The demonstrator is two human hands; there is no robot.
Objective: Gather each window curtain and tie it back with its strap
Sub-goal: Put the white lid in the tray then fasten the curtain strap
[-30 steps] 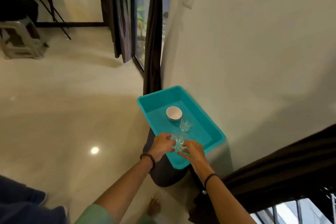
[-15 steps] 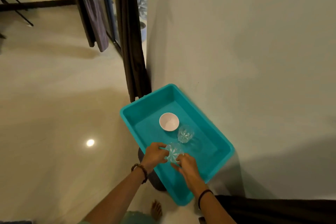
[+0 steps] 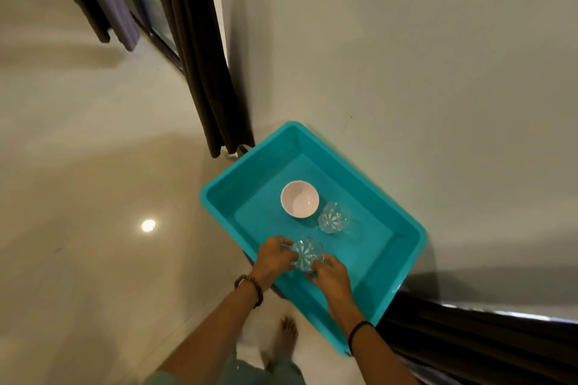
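- A dark curtain (image 3: 203, 56) is being shown hanging straight down well ahead of the hands and to their left, along the wall's edge, apart from both hands.
- A grey curtain (image 3: 106, 0) is hanging farther off to the left, beyond the dark one.
- A second dark curtain (image 3: 469, 341) is being shown in folds just behind and to the right of the right wrist.
- A glass (image 3: 308, 251) is being gripped between both hands: the left hand (image 3: 275, 256) is curled round its left side and the right hand (image 3: 330, 275) is curled round its right side.
- The glass is being held inside a teal tub (image 3: 219, 212), near the tub's closest wall.
- Another glass (image 3: 334, 217) is standing just ahead of the right hand, touching or almost touching a white bowl (image 3: 299, 199) ahead of the held glass.
- A bead bracelet (image 3: 250, 286) is being worn on the left wrist and a black band (image 3: 358, 330) on the right.
- A bare foot (image 3: 287, 331) is being shown on the glossy floor (image 3: 78, 181) between the forearms.
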